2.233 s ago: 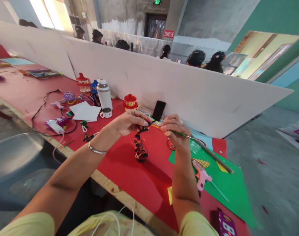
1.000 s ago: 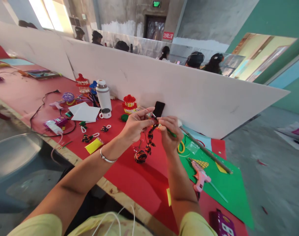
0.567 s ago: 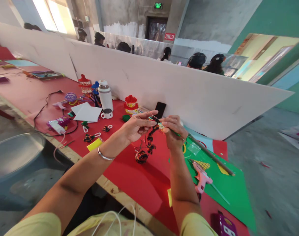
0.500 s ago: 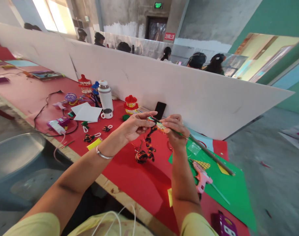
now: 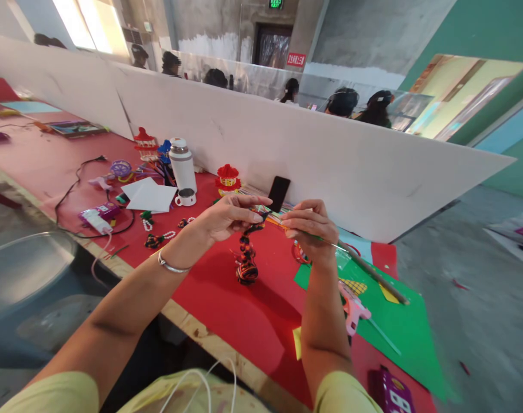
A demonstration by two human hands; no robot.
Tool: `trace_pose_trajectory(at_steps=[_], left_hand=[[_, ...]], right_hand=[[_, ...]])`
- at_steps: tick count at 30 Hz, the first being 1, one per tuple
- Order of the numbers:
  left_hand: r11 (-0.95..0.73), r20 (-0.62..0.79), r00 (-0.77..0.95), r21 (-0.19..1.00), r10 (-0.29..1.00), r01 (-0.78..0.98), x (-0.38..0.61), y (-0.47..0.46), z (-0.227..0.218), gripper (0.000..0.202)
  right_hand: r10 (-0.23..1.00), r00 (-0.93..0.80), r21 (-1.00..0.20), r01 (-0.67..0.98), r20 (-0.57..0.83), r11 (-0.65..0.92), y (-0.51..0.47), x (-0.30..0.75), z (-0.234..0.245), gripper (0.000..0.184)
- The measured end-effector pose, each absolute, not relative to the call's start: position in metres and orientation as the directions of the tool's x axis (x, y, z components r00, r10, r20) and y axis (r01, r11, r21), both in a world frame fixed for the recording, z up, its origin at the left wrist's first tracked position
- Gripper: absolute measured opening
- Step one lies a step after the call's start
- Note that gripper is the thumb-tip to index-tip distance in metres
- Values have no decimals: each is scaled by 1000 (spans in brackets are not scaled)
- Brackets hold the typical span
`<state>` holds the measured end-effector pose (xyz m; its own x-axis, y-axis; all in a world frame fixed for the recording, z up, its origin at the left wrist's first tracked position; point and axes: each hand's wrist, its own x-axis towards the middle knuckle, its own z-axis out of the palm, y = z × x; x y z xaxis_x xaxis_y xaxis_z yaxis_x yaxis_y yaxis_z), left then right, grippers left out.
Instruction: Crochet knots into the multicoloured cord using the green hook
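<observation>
My left hand (image 5: 227, 218) pinches the top of a twisted black, red and orange pipe-cleaner chain (image 5: 246, 258), which hangs down to the red tabletop (image 5: 227, 310). My right hand (image 5: 311, 226) is closed on a thin green stick (image 5: 326, 240), holding it level, its near end meeting the left fingertips. Both hands are raised a little above the table, close together. A silver bracelet (image 5: 171, 265) circles my left wrist.
A white thermos (image 5: 182, 165), small cup (image 5: 186, 197), white paper (image 5: 149, 195), red lantern ornaments (image 5: 227, 178), black phone (image 5: 278, 194) and cables lie to the left and behind. A pink glue gun (image 5: 352, 307) rests on green paper (image 5: 394, 327). A white partition (image 5: 330, 155) backs the table; people sit beyond it.
The hanging chain has swung and now hangs straighter under my left hand. My hands stayed together with small finger shifts on the stick; the camera view wobbled slightly.
</observation>
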<state>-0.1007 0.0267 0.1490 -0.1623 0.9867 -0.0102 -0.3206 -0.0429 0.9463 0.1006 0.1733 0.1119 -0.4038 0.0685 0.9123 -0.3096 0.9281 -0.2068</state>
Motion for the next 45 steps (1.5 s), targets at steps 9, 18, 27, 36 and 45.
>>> trace_pose_trajectory(at_steps=[9,18,27,36,45], left_hand=[[-14,-20,-115,957,993,-291,-107,30,143,33],[-362,306,-361,927,881,-98,-81,45,129,35],[-468,438,-493,881,752,69,-80,45,129,18],[-423,403,-529,902,747,91,-84,41,132,22],[-404,332,-490,913,806,-46,-86,40,132,36]], right_hand=[[144,-447,-362,-452,883,815,170,106,115,16],[263,-379,-425,-448,887,787,163,67,98,17],[273,-348,-398,-366,897,842,156,71,101,18],[312,-359,-439,-358,879,824,148,69,101,16],[514,-319,-605,-432,796,669,152,63,94,14]])
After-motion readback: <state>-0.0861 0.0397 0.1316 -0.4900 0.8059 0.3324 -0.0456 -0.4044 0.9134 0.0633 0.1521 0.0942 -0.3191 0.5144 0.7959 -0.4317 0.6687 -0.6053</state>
